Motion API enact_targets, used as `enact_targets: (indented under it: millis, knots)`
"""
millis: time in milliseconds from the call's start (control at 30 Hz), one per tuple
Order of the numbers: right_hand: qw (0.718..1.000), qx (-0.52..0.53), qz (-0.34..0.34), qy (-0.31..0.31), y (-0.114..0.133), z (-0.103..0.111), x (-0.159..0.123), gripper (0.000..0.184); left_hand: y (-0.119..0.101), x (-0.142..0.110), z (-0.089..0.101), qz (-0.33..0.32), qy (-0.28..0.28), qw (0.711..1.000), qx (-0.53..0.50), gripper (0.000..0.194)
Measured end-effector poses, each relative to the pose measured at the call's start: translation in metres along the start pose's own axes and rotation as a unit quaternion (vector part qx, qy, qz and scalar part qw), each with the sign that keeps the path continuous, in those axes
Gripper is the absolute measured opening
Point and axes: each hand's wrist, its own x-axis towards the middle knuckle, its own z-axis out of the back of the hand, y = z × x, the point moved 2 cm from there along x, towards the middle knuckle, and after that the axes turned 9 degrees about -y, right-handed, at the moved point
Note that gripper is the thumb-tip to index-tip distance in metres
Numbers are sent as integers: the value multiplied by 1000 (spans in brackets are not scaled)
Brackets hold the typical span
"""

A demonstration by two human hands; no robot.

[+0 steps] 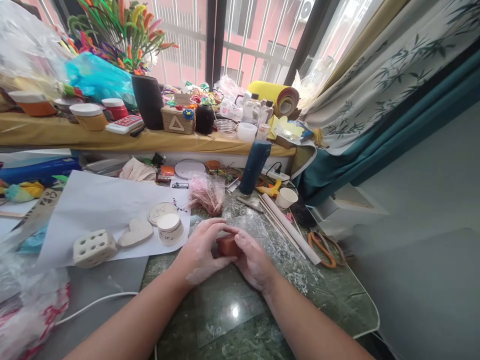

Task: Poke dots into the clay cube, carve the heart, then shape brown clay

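Over the green tabletop [337, 300], the left hand [202, 250] and right hand [254, 262] curl their fingers around a reddish-brown block [228, 245] between them, seemingly unfinished (the pale die [95, 248] and heart [135, 233] on paper [112, 200] look fully formed).

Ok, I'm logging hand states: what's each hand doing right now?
Left hand: closed around one side of the brown piece.
Right hand: closed around its other side; both hold it.

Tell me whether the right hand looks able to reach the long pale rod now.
Probably yes, though the right hand would first have to leave the brown lump to the left hand; nothing tall stands between that hand and the long pale rod.
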Motion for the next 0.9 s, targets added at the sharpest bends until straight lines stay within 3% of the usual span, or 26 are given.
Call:
enact_targets:
  millis: [100, 233, 333, 433, 667, 800, 900]
  knots:
    - [998, -15, -8, 55, 2, -3, -3, 53, -4, -1, -7, -68, 43, 997, -12, 69]
    - [998, 14, -15, 60, 6, -5, -4, 54, -5, 0, -10, -130, 27, 991, -4, 50]
    - [997, 37, -35, 50, 8, -5, -4, 53, -5, 2, -5, -124, -10, 992, -6, 45]
    - [992, 53, -60, 93, 7, -6, -4, 53, -6, 4, 1, -110, -33, 993, -2, 37]
    - [990, 53, -56, 116, 0, -5, -4, 55, -10, 5, 3, -130, -8, 991, 15, 36]
    - [990, 53, -25, 128, -1, -5, -4, 56, -15, 5, 2, -147, -14, 989, 21, 29]
    - [988, 60, -37, 136, 2, -6, -6, 62, -25, 7, 4, -150, -23, 988, 3, 28]
